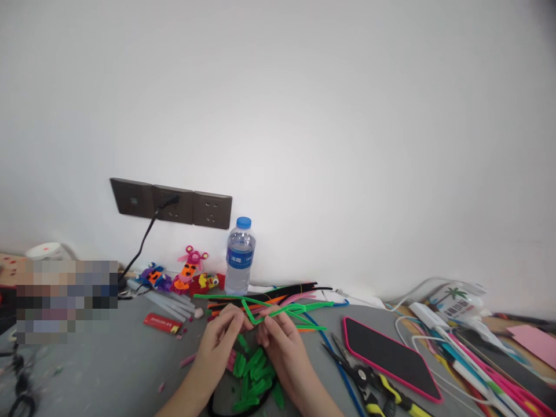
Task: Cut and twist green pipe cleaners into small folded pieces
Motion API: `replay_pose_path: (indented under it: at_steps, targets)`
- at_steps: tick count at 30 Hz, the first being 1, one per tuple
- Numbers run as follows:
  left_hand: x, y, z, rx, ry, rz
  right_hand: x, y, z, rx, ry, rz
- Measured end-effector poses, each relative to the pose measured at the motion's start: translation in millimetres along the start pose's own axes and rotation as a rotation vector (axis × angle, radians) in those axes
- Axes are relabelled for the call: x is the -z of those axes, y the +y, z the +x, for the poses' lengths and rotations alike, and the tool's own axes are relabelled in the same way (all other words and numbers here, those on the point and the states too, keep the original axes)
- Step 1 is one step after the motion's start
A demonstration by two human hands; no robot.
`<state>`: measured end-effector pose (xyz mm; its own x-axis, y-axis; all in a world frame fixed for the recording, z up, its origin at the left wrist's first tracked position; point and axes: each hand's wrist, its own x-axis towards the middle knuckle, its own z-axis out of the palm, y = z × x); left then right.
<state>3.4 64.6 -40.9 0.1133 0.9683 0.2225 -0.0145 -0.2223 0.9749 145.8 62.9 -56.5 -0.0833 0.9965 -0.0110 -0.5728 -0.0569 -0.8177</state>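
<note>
Both hands pinch a green pipe cleaner [319, 304] just in front of the water bottle [240, 258]: the left hand [223, 333] closes thumb and fingertips on a bend in it, and the right hand [280, 335] nips it close beside, so the two hands nearly touch. The stem is lifted a little off the grey table [108, 370] and already has several sharp kinks, making a flat zigzag that runs out to the right of the bottle. Its long ends are straight, so the bending looks about half done. Nearer the person than the bottle, under the wrists, lies a heap of short folded green pieces [254, 373] that look finished. Between the hands and the bottle lies a loose bundle of black, orange and pink stems [299, 288], touching the green one and likely to snag on it. Left of the bottle, along the wall, stand small bright craft figures [189, 269], with clear glue sticks [169, 301] and a red lighter [163, 323] in front of them. Above and left of the bottle, a black cable [145, 237] hangs from a dark wall socket [174, 204]. Right of the bottle and nearer the person are yellow-handled pliers [369, 382], just beside the right forearm, then a phone in a pink case [386, 353], and beyond it white cables [417, 336].
</note>
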Motion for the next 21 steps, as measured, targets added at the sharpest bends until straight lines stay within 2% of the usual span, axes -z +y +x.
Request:
replay_pose_path:
  at_steps: [6, 21]
  targets:
    - [0.5, -2.1, -0.2, -0.062, -0.018, 0.001, -1.0, -2.3, -0.3, -0.007, -0.013, 0.014]
    - [-0.4, -13.0, -0.1, -0.053, -0.071, 0.049, -1.5, -1.8, -0.9, -0.01, -0.052, -0.04]
